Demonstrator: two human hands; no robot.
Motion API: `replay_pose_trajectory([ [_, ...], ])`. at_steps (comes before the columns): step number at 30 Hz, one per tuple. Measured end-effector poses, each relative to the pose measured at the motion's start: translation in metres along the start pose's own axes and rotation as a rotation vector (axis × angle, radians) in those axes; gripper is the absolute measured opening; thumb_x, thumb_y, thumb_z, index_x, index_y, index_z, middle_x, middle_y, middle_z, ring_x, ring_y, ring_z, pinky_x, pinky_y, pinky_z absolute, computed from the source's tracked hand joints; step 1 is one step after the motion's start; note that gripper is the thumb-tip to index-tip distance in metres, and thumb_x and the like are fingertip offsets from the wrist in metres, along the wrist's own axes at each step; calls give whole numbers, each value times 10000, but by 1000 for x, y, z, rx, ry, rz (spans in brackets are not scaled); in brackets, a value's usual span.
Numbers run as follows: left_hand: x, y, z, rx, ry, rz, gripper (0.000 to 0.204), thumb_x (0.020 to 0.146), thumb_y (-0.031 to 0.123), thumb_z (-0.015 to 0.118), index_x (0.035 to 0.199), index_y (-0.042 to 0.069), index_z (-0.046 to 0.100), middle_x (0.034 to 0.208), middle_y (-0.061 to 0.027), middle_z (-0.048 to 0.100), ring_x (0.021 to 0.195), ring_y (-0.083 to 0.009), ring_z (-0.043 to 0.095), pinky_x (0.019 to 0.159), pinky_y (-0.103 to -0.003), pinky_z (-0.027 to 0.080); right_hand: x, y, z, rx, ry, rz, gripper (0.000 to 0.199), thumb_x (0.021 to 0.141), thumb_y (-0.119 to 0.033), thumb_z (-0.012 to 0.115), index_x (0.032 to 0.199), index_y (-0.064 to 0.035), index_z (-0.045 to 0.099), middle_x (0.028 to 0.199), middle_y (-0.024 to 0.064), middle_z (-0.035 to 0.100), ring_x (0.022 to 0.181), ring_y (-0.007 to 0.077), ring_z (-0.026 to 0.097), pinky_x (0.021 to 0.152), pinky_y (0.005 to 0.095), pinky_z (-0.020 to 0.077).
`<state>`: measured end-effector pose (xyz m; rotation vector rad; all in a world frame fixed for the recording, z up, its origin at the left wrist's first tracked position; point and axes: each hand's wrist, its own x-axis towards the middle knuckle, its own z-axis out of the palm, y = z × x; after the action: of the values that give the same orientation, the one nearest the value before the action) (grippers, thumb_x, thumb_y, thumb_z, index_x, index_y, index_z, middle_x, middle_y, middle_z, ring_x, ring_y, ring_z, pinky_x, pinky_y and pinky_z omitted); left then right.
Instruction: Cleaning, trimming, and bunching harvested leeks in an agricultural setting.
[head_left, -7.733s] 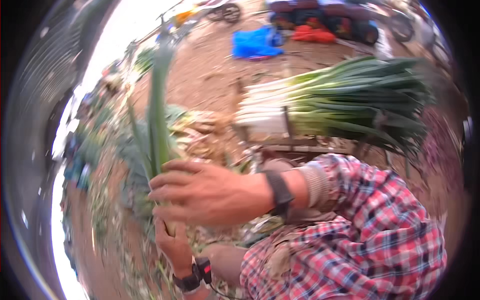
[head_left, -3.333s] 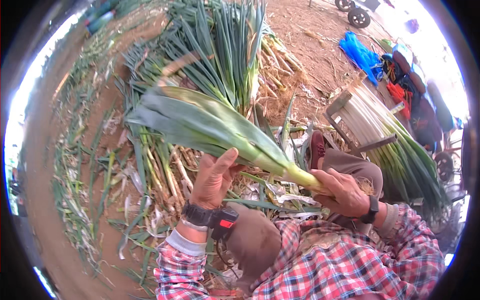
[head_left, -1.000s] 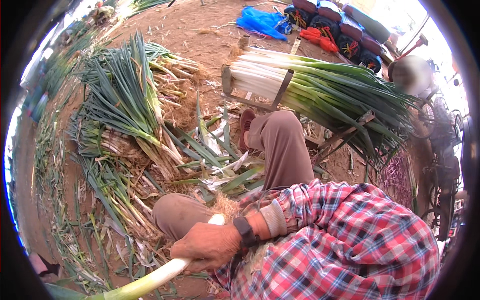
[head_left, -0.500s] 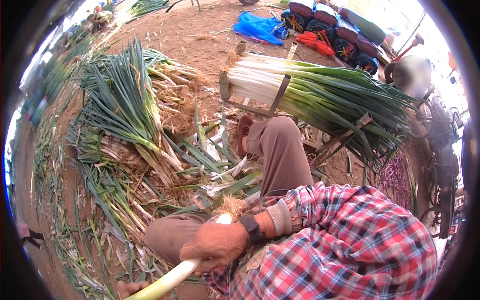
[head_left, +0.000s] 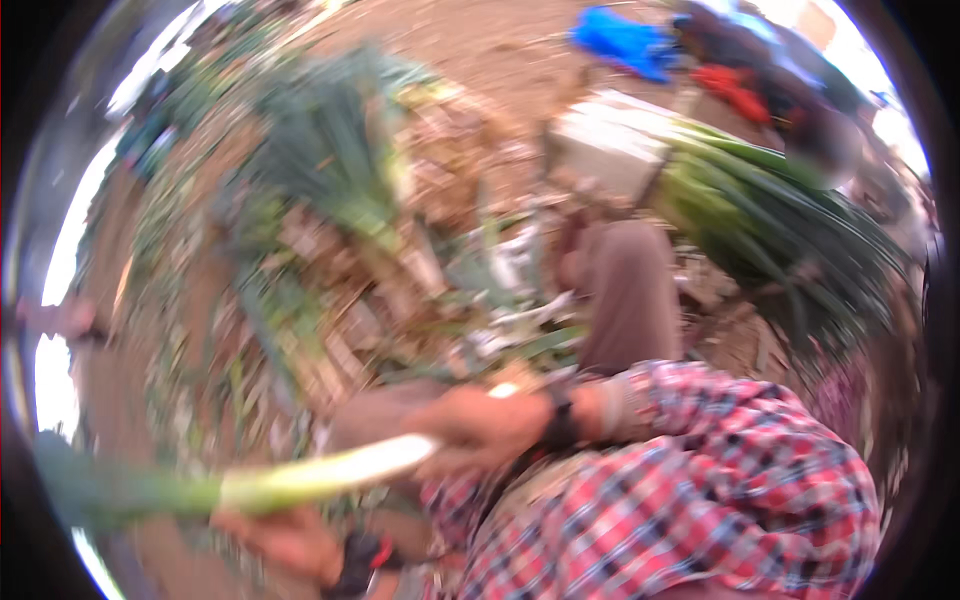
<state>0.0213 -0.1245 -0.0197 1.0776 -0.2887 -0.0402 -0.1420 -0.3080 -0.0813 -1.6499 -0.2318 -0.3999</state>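
My right hand [head_left: 485,430], with a dark band on its wrist, is closed round the white shaft of a leek [head_left: 330,473]. Its root end [head_left: 515,378] pokes out past my fingers, and the green leaves stretch off to the left rim. Just under the leek's green part is my left hand [head_left: 285,543], also with a dark wristband. Motion smears its fingers, so its grip on the leek cannot be made out. Farther off on the left lies a heap of untrimmed leeks [head_left: 335,150] with roots and dry outer leaves.
At the right a rack [head_left: 600,165] bears a thick bundle of white-stemmed leeks [head_left: 740,185]. Behind it are a blue sheet [head_left: 625,42], a red cloth [head_left: 735,92] and dark packed bundles. Stripped leaves [head_left: 515,255] litter the soil between heap and rack. My bent knee [head_left: 635,290] rises between them.
The leek has swung up at its leafy end and now lies nearly level. My left hand has come farther into view. The whole scene has shifted right and blurred as my head turned.
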Motion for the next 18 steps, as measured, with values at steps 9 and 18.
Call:
replay_pose_trajectory([
  [9, 5, -2, 20, 52, -192, 56, 370, 945, 226, 627, 1257, 50, 539, 1077, -26, 628, 934, -141, 609, 804, -329, 513, -4, 2, -7, 18, -117, 204, 366, 936, -275, 646, 1156, 10, 581, 755, 73, 604, 728, 127, 591, 625, 322, 457],
  [18, 7, 16, 57, 324, -82, 394, 239, 910, 179, 661, 1006, -26, 583, 925, -51, 607, 791, -107, 569, 651, -271, 473, 0, -15, 5, 89, 68, 253, 429, 921, -252, 667, 1244, 6, 551, 912, 60, 608, 824, 120, 553, 713, 271, 442],
])
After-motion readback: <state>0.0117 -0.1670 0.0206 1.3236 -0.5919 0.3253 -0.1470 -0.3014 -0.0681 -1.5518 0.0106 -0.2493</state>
